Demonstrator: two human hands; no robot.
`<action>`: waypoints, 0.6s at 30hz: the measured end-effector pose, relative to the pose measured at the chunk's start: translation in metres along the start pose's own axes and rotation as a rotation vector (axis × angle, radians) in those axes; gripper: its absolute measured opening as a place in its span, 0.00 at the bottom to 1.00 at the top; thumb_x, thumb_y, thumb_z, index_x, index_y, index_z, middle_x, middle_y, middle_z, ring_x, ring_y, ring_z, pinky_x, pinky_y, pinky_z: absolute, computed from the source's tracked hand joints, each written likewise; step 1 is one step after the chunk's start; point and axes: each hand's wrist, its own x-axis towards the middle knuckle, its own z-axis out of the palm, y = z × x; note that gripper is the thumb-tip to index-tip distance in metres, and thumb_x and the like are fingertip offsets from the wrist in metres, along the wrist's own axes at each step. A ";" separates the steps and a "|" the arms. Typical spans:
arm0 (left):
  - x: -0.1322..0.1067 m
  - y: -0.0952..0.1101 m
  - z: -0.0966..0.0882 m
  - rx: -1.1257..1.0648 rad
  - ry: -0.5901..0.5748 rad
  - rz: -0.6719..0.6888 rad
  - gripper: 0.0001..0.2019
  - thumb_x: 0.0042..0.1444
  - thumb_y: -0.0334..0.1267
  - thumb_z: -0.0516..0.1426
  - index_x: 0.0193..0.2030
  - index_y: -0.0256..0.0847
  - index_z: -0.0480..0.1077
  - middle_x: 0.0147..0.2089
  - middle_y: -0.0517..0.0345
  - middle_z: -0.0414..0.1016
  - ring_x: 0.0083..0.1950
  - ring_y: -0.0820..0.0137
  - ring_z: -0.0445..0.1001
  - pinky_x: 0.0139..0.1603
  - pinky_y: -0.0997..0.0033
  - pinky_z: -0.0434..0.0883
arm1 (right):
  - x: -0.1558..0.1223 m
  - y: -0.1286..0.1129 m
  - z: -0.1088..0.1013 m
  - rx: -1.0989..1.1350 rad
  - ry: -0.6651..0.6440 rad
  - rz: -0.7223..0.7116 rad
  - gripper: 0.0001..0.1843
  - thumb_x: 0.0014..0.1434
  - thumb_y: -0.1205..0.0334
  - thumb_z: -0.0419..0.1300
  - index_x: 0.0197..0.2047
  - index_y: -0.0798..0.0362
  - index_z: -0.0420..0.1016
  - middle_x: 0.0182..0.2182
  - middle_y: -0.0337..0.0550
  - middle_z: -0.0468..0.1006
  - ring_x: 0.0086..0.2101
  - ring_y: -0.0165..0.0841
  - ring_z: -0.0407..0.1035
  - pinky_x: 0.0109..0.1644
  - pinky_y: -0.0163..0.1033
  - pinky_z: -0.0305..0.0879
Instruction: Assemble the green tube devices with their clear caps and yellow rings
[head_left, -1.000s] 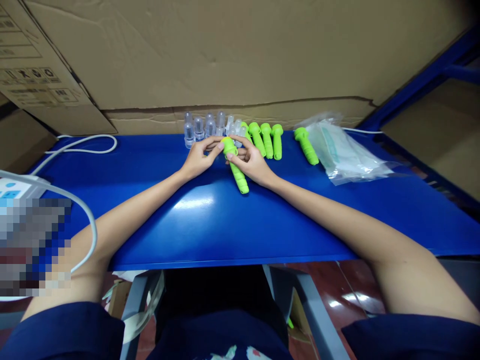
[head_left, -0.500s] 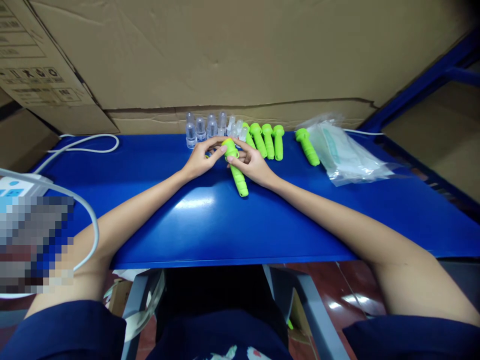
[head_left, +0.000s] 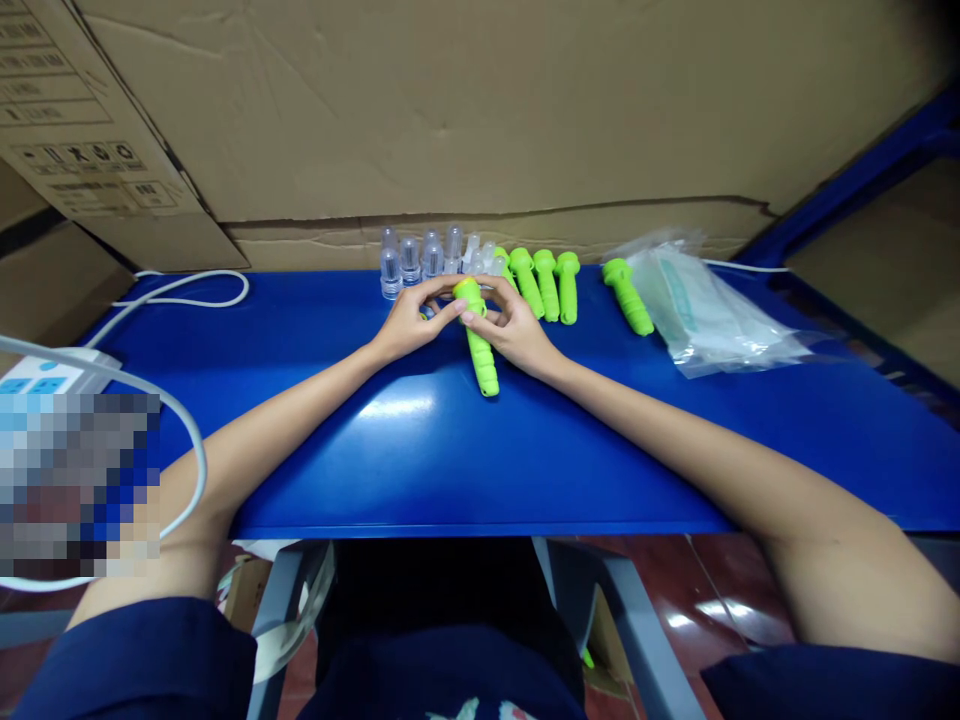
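A lime-green ribbed tube [head_left: 482, 362], wider at its head and shaped like a small flashlight, is held at mid-table with its narrow end tilted down toward me. My left hand [head_left: 414, 322] grips the head from the left, thumb on its front. From the right, the thumb and fingers of my right hand [head_left: 517, 328] close round the same tube just below the head. Several similar green tubes [head_left: 547, 285] lie in a row behind my right hand. Clear plastic domed caps [head_left: 391, 272] stand in a group behind my left hand. Some fingertips are hidden behind the tube.
A single green tube [head_left: 630, 298] lies by a clear plastic bag [head_left: 709, 310] on the right of the blue table [head_left: 360, 470]. Cardboard [head_left: 450, 120] walls off the back. At left, a white power strip [head_left: 97, 368] and a looping white cable [head_left: 180, 400] lie near my arm.
The whole view has shifted slightly, so everything sits a little further right. Both hands keep hold of the green tube, with only a small shift of the fingers and thumbs.
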 end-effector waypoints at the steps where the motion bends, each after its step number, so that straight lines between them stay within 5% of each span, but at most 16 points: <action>1: 0.000 -0.002 0.000 -0.009 0.006 0.000 0.30 0.63 0.61 0.59 0.60 0.39 0.74 0.58 0.44 0.81 0.54 0.60 0.82 0.49 0.67 0.78 | 0.001 -0.001 0.000 -0.005 0.006 -0.007 0.35 0.57 0.36 0.67 0.60 0.45 0.66 0.60 0.50 0.73 0.58 0.45 0.72 0.59 0.50 0.77; 10: 0.004 -0.017 0.003 -0.137 0.069 -0.056 0.34 0.62 0.67 0.56 0.61 0.39 0.73 0.59 0.43 0.79 0.57 0.57 0.81 0.57 0.60 0.78 | 0.008 0.004 0.003 0.085 -0.045 0.080 0.48 0.55 0.29 0.65 0.71 0.45 0.64 0.72 0.48 0.63 0.67 0.52 0.63 0.58 0.55 0.78; 18: 0.001 -0.012 0.004 -0.184 0.007 -0.068 0.34 0.61 0.63 0.60 0.63 0.40 0.70 0.64 0.42 0.76 0.58 0.57 0.81 0.60 0.60 0.78 | 0.009 0.015 0.000 0.186 -0.117 0.046 0.45 0.58 0.38 0.68 0.73 0.40 0.58 0.74 0.49 0.58 0.52 0.43 0.77 0.56 0.55 0.79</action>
